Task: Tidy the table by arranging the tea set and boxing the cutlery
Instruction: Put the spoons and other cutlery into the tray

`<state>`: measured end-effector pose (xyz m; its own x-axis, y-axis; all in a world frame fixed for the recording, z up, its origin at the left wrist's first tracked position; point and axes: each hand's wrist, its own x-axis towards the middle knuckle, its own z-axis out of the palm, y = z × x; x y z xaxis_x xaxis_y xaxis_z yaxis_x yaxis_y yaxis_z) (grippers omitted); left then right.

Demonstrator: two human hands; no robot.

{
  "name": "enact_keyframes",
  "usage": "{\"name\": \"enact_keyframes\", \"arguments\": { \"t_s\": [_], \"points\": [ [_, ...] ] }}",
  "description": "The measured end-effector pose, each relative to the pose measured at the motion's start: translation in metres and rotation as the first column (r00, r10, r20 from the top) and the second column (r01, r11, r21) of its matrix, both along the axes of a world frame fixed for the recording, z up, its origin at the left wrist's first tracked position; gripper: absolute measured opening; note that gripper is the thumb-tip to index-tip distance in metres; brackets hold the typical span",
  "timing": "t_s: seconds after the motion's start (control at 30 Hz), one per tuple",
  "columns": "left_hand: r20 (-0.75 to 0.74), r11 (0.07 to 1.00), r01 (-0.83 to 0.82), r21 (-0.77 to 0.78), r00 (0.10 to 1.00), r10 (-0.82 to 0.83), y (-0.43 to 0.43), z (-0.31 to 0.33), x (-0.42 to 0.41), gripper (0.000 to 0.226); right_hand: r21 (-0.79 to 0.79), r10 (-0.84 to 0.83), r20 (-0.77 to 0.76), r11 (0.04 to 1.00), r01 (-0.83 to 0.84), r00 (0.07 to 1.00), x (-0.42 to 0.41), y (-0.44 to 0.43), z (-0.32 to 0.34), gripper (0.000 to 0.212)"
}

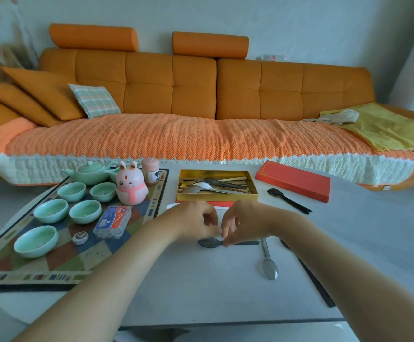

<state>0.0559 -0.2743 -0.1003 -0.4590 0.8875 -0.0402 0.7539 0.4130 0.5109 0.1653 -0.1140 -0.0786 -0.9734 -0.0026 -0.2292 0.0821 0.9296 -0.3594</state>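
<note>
White surface [348, 230], orange sofa [176, 95] behind: mid-frame my right hand [241, 222] pinched the dark spoon [209, 243] to box it; left hand [196, 222] curled beside, grip unclear.

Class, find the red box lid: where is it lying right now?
In the head view, the red lid lies flat on the table's far right side, right of the open gold box, with a black spoon just in front of it.

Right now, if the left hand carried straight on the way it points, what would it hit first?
Most likely the right hand: its fingers nearly meet those of the left hand at the dark spoon; depth is unclear.
</note>
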Motion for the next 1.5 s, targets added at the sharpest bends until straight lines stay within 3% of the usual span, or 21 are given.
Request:
{"name": "enact_keyframes", "arguments": {
  "t_s": [0.07, 0.17, 0.4, 0.53, 0.63, 0.83, 0.97, 1.1, 1.33, 1.5],
  "points": [
    [0.054, 0.997, 0.012, -0.082, 0.999, -0.007, -0.004, 0.002, 0.005, 0.030, 0.002, -0.013, 0.012, 1.000, 0.013, 1.000, 0.004, -0.002, -0.002, 0.015],
    [0.008, 0.990, 0.051, -0.128, 0.999, -0.051, -0.007, 0.004, 0.009, 0.022, -0.016, -0.039, 0.011, 0.999, 0.039, 0.999, 0.006, -0.003, -0.003, 0.012],
    [0.014, 0.997, 0.007, -0.079, 1.000, -0.006, -0.009, 0.003, 0.005, 0.012, -0.054, -0.080, 0.010, 0.995, 0.081, 0.997, 0.005, -0.002, -0.007, 0.008],
    [-0.033, 0.986, -0.056, 0.156, 0.998, 0.062, -0.008, 0.003, -0.004, 0.010, -0.207, -0.160, -0.061, 0.968, 0.144, 0.985, -0.003, 0.003, -0.010, 0.003],
    [-0.118, 0.928, -0.074, 0.366, 0.985, 0.125, -0.007, 0.005, -0.017, 0.015, -0.311, -0.215, -0.124, 0.936, 0.167, 0.969, -0.010, 0.007, -0.009, 0.018],
    [-0.241, 0.856, -0.074, 0.512, 0.944, 0.226, 0.006, -0.001, -0.042, 0.022, -0.353, -0.357, -0.293, 0.902, 0.247, 0.887, -0.034, 0.019, -0.008, 0.031],
    [-0.269, 0.879, -0.104, 0.465, 0.929, 0.252, 0.015, -0.007, -0.053, 0.018, -0.238, -0.390, -0.357, 0.917, 0.321, 0.849, -0.048, 0.027, -0.008, 0.036],
    [-0.320, 0.920, -0.135, 0.368, 0.911, 0.261, 0.024, -0.009, -0.056, 0.029, -0.147, -0.394, -0.431, 0.918, 0.368, 0.812, -0.063, 0.035, -0.013, 0.043],
    [-0.418, 0.990, -0.106, 0.094, 0.898, 0.135, 0.029, -0.021, -0.063, 0.054, -0.072, -0.456, -0.384, 0.882, 0.466, 0.803, -0.092, 0.045, -0.021, 0.045],
    [-0.457, 0.994, -0.100, 0.049, 0.882, 0.112, 0.032, -0.026, -0.065, 0.056, -0.024, -0.464, -0.420, 0.865, 0.501, 0.780, -0.100, 0.043, -0.020, 0.038]
  ]
}}
